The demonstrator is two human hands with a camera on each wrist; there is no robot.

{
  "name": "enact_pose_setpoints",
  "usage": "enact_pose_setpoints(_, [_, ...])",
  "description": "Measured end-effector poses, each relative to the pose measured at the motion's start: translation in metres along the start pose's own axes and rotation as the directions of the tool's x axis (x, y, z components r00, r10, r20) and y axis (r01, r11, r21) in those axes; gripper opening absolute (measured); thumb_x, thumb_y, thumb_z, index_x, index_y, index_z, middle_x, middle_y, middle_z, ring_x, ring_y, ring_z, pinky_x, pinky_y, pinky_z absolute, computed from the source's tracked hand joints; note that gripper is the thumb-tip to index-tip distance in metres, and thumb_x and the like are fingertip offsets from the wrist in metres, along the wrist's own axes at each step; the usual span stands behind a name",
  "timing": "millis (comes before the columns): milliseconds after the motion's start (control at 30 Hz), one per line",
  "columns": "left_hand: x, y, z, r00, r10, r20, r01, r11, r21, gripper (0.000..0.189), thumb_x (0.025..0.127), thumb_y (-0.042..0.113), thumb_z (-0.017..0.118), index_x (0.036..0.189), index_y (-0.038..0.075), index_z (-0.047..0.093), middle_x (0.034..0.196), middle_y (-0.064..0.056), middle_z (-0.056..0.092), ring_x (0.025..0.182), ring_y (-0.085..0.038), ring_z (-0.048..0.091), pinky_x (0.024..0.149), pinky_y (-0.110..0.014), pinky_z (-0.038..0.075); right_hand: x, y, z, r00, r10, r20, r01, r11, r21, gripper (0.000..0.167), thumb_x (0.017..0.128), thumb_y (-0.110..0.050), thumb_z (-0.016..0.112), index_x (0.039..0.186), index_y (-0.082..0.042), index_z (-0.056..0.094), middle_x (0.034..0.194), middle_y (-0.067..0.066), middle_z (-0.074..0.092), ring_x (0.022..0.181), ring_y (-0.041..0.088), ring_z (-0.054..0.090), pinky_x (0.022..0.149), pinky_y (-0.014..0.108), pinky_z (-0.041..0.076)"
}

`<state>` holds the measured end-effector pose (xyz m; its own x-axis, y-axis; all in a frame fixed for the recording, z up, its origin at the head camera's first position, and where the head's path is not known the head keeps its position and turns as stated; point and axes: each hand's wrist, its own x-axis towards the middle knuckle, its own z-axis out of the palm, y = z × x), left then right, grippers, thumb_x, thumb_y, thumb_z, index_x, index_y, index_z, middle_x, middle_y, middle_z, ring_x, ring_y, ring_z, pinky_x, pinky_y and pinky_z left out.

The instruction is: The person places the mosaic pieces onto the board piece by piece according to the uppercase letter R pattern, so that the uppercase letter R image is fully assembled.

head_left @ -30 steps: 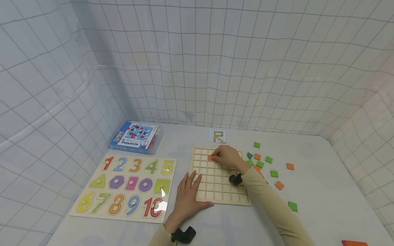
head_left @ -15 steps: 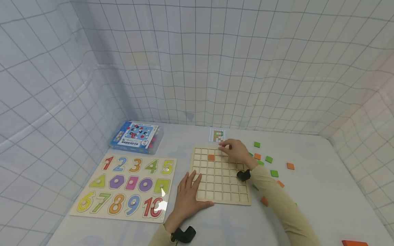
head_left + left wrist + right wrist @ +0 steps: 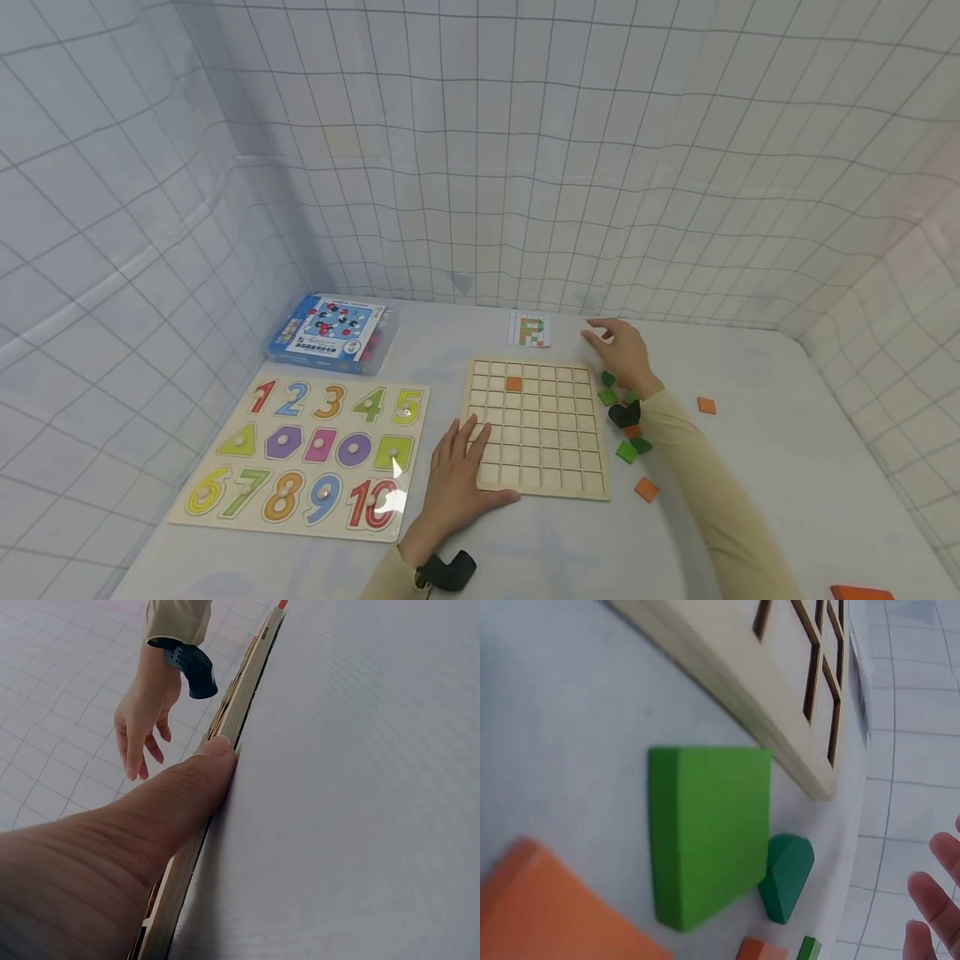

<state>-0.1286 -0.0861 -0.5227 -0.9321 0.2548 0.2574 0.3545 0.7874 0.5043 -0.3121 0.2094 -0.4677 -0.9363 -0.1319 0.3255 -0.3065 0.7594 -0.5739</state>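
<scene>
A pale wooden grid board (image 3: 530, 451) lies on the table, with one orange square tile (image 3: 513, 384) set in a cell near its upper left. My left hand (image 3: 456, 483) rests at the board's lower left corner, fingers spread over the left side. In the left wrist view its thumb (image 3: 176, 791) presses the front edge. My right hand (image 3: 626, 354) hovers beyond the board's far right corner, thumb and index finger apart with nothing between them. Below the right wrist lie loose tiles, including a green square (image 3: 720, 832), a dark green rounded piece (image 3: 787, 877) and an orange tile (image 3: 547, 915).
A small card with a coloured grid pattern (image 3: 529, 330) lies behind the board. Left of it are a number-and-shape peg puzzle (image 3: 341, 471) and a blue-labelled plastic box (image 3: 330, 329). Another orange tile (image 3: 707, 406) lies to the right. An orange object (image 3: 861, 592) shows at the front right.
My right hand has let go of the orange tile in the board, lifted away, and moved right past the board's far edge over the loose tiles. My left hand has stayed in place.
</scene>
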Motion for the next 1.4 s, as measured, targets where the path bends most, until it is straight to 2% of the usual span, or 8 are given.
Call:
enact_pose_setpoints(133, [0.0, -0.001, 0.001, 1.0, 0.012, -0.016, -0.012, 1.0, 0.005, 0.103, 0.064, 0.061, 0.077, 0.142, 0.004, 0.043, 0.148, -0.016, 0.03, 0.137, -0.041, 0.018, 0.105, -0.056, 0.019, 0.0, 0.009, -0.006, 0.998, 0.049, -0.026, -0.05, 0.999, -0.02, 0.04, 0.091, -0.029, 0.066, 0.121, -0.003, 0.064, 0.12, 0.018, 0.061, 0.093, 0.031, 0.058, 0.071, 0.044, 0.047])
enact_pose_setpoints(367, [0.0, -0.003, 0.003, 0.999, 0.027, -0.033, -0.026, 1.0, 0.015, 0.104, 0.063, 0.063, 0.077, 0.142, 0.004, 0.043, 0.148, -0.016, 0.03, 0.136, -0.041, 0.019, 0.104, -0.057, 0.02, -0.002, 0.021, -0.011, 0.997, 0.071, -0.037, -0.071, 0.997, 0.003, 0.044, 0.09, -0.029, 0.067, 0.123, 0.0, 0.062, 0.121, 0.019, 0.06, 0.098, 0.036, 0.057, 0.074, 0.048, 0.048])
enact_pose_setpoints(533, [0.0, -0.002, 0.003, 0.999, 0.021, -0.026, -0.021, 1.0, 0.01, 0.104, 0.063, 0.062, 0.077, 0.142, 0.005, 0.043, 0.149, -0.016, 0.03, 0.137, -0.041, 0.018, 0.105, -0.056, 0.019, -0.004, 0.027, -0.014, 0.992, 0.13, 0.001, -0.13, 0.992, 0.0, 0.047, 0.09, -0.03, 0.067, 0.125, 0.0, 0.06, 0.125, 0.02, 0.058, 0.104, 0.038, 0.055, 0.078, 0.049, 0.047])
enact_pose_setpoints(700, [0.0, -0.002, 0.002, 1.0, 0.008, -0.008, -0.008, 1.0, 0.005, 0.103, 0.064, 0.062, 0.076, 0.143, 0.005, 0.042, 0.149, -0.015, 0.029, 0.137, -0.04, 0.017, 0.107, -0.055, 0.018, -0.004, 0.032, -0.016, 0.978, 0.202, 0.048, -0.201, 0.979, -0.025, 0.049, 0.091, -0.032, 0.065, 0.127, 0.0, 0.059, 0.128, 0.019, 0.056, 0.109, 0.041, 0.053, 0.078, 0.048, 0.048])
enact_pose_setpoints(867, [0.0, -0.002, 0.002, 1.0, 0.013, -0.018, -0.013, 1.0, -0.001, 0.103, 0.064, 0.061, 0.077, 0.142, 0.005, 0.042, 0.149, -0.016, 0.03, 0.137, -0.041, 0.018, 0.106, -0.056, 0.018, -0.006, 0.034, -0.019, 0.965, 0.25, 0.077, -0.248, 0.968, -0.038, 0.049, 0.09, -0.031, 0.066, 0.126, 0.0, 0.059, 0.129, 0.02, 0.055, 0.111, 0.042, 0.052, 0.083, 0.051, 0.046])
enact_pose_setpoints(1067, [0.0, -0.002, 0.002, 1.0, 0.012, -0.018, -0.012, 1.0, -0.003, 0.104, 0.063, 0.061, 0.078, 0.143, 0.005, 0.042, 0.149, -0.016, 0.029, 0.137, -0.04, 0.017, 0.106, -0.055, 0.018, -0.008, 0.035, -0.021, 0.96, 0.261, 0.104, -0.251, 0.963, -0.1, 0.048, 0.089, -0.029, 0.067, 0.124, 0.003, 0.059, 0.128, 0.023, 0.054, 0.113, 0.043, 0.05, 0.086, 0.052, 0.045])
enact_pose_setpoints(1400, [0.0, -0.001, 0.001, 1.0, 0.003, 0.001, -0.003, 1.0, 0.004, 0.102, 0.065, 0.062, 0.076, 0.143, 0.005, 0.042, 0.149, -0.016, 0.029, 0.138, -0.04, 0.017, 0.106, -0.055, 0.018, -0.011, 0.037, -0.023, 0.949, 0.289, 0.127, -0.266, 0.949, -0.167, 0.044, 0.088, -0.026, 0.069, 0.118, 0.005, 0.063, 0.122, 0.026, 0.057, 0.105, 0.043, 0.054, 0.075, 0.048, 0.049])
